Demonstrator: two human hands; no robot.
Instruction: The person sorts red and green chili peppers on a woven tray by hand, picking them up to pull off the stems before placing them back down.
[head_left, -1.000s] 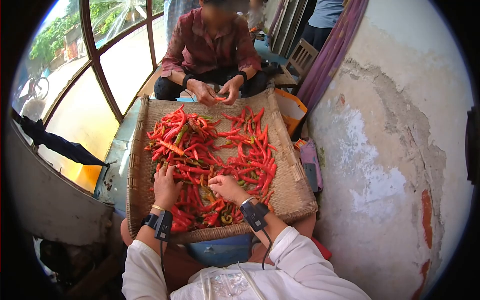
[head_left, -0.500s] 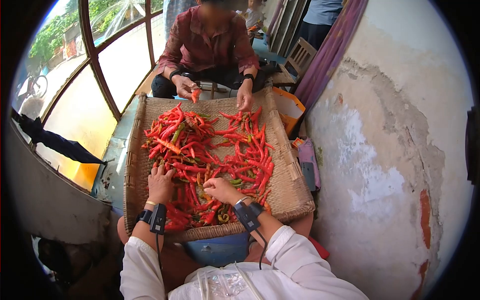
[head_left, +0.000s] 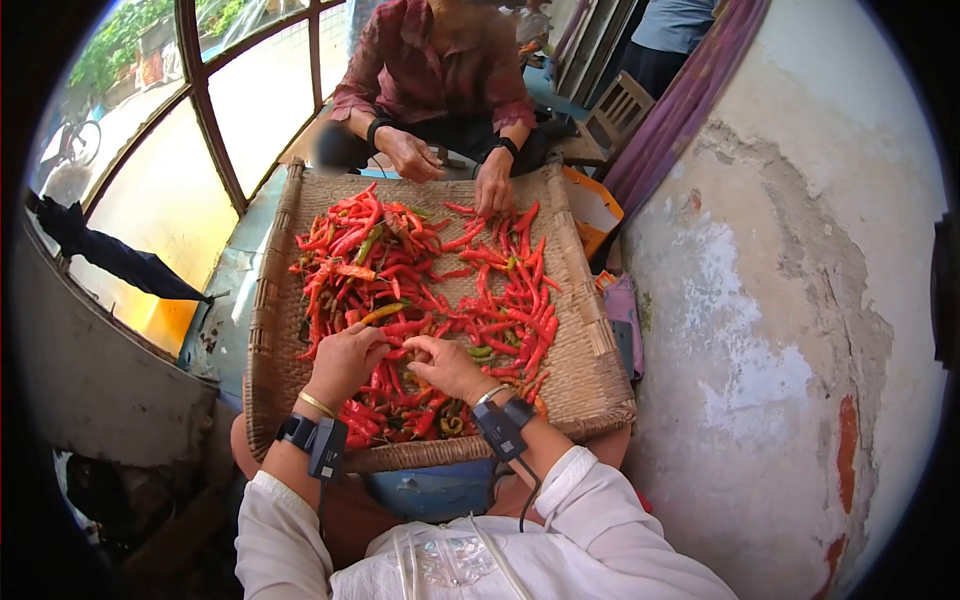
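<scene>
A heap of red chili peppers [head_left: 345, 240], with a few green and yellowish ones, lies on a woven tray [head_left: 275, 340]. My left hand [head_left: 345, 362] is closed in a pinch above the near part of the heap, on what looks like a red chili pepper [head_left: 394, 352]. Close beside it, my right hand [head_left: 447, 366] has thumb and finger pinched together. What the right fingertips hold is too small to make out. More chili peppers [head_left: 505, 320] spread along the tray's right side, and others lie below my wrists.
Across the tray sits a person in a dark red shirt, whose one hand [head_left: 494, 184] touches chilies at the far edge. A folded umbrella [head_left: 120, 255] hangs at the left by the window. An orange box [head_left: 592, 210] stands right of the tray, before a worn wall [head_left: 740, 330].
My left hand has lifted off the heap and moved right, close to my right hand. Across the tray, the person's raised hand no longer shows the red chili, and the other hand has reached down to the peppers.
</scene>
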